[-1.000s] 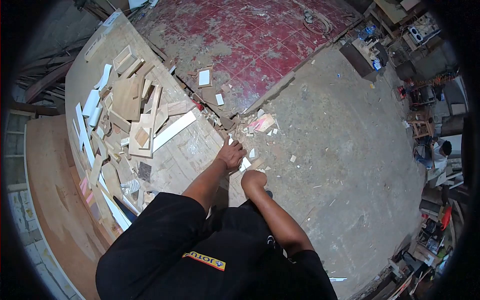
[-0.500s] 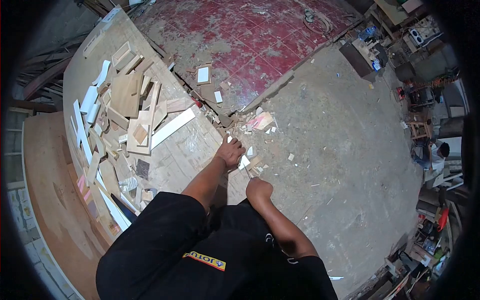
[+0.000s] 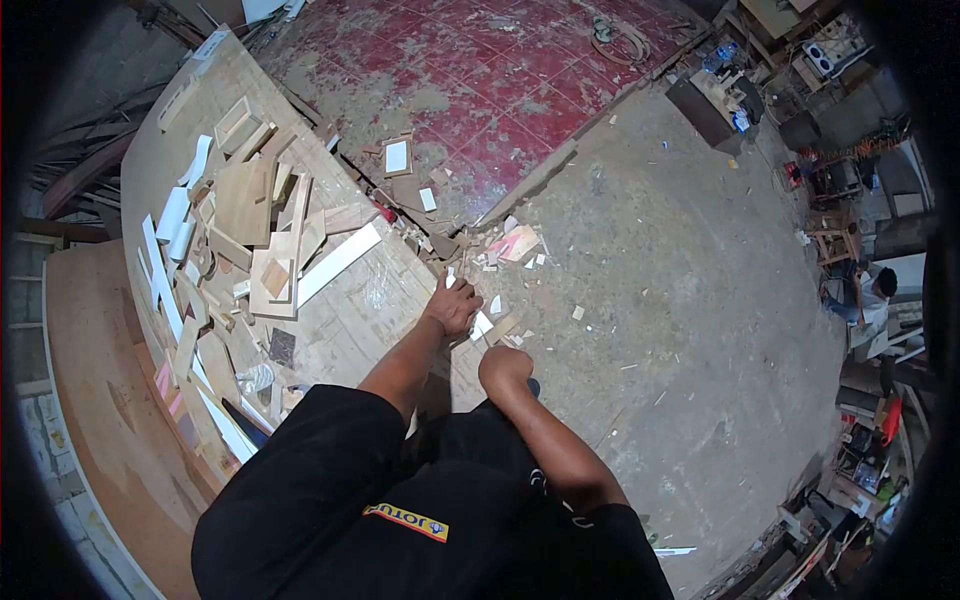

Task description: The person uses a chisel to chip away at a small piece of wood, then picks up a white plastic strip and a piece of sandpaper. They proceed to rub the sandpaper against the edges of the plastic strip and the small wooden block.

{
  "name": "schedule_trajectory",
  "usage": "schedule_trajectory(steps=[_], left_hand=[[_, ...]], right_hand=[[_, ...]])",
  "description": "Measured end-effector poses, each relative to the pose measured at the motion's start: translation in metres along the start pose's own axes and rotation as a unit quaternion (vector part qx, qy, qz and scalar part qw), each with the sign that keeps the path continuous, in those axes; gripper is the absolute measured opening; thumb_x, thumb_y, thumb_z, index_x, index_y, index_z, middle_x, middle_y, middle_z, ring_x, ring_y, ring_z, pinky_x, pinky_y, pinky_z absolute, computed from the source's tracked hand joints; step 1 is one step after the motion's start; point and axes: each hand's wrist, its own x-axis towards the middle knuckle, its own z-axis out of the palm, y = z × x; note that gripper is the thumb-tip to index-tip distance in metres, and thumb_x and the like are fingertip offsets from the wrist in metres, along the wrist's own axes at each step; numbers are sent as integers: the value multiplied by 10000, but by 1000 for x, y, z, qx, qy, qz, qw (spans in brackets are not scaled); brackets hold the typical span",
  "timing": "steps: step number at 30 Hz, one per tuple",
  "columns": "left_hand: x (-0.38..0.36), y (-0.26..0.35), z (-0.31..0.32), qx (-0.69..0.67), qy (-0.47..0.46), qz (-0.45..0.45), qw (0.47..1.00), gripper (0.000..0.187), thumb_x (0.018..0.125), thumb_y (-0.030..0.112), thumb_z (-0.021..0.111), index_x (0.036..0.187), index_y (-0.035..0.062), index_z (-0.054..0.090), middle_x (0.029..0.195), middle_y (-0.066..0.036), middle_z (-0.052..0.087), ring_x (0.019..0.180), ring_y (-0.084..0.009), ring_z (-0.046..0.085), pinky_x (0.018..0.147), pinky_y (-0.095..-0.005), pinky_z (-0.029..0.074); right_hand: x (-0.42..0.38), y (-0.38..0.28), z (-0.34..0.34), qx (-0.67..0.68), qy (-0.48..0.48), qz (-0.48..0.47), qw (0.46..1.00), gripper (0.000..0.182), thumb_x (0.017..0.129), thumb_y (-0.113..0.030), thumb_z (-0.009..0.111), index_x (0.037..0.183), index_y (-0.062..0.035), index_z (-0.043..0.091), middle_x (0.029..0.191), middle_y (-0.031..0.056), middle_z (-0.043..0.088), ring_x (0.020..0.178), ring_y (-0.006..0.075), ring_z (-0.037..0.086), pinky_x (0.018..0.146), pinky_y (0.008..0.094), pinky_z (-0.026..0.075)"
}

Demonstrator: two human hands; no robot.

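Observation:
At the edge of the wooden work table (image 3: 405,290), my left hand (image 3: 455,306) presses down with bent fingers on a white-faced strip (image 3: 481,326). The strip's white end sticks out beside my palm, toward my right hand; the rest lies under the fingers. My right hand (image 3: 507,370) is closed in a fist just past the table edge, close to that end. A thin-bladed tool is gripped in it, its handle hidden by the fist. Only a short bit of the narrow blade shows between the fist and the strip.
A heap of wood offcuts (image 3: 245,205) and white strips covers the table's left side. A long white-faced board (image 3: 340,263) lies nearer. Scraps (image 3: 515,243) litter the concrete floor (image 3: 680,300). Far right, a person (image 3: 875,290) sits near a wooden stool (image 3: 832,242).
My right fist has moved forward, closer to the strip, and less of the blade shows. My left hand stays on the strip. The whole view has shifted slightly.

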Motion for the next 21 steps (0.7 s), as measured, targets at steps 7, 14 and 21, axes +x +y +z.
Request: schedule_trajectory(steps=[7, 14, 21], left_hand=[[-1, -4, 7, 11, 77, 25, 997, 205, 793, 273, 543, 942, 162, 632, 953, -73, 592, 1057, -262, 521, 984, -552, 273], [-3, 1, -1, 14, 37, 5, 999, 241, 789, 268, 536, 981, 164, 638, 1004, -80, 600, 1081, -264, 516, 974, -533, 293], [-3, 2, -2, -1, 37, 5, 999, 236, 790, 267, 530, 970, 152, 632, 1014, -83, 596, 1082, -274, 508, 983, -529, 278]], right_hand=[[24, -15, -4, -39, -41, 0, 998, 209, 847, -134, 586, 972, -155, 753, 1045, 39, 716, 933, 201, 700, 655, 334, 541], [0, 13, 0, -22, -1, -30, 999, 205, 847, -150, 582, 963, -127, 750, 1025, 96, 716, 931, 219, 701, 662, 337, 540], [38, -13, 10, -42, -36, -15, 998, 215, 857, -131, 579, 993, -139, 745, 1040, 56, 716, 937, 221, 695, 642, 346, 537]])
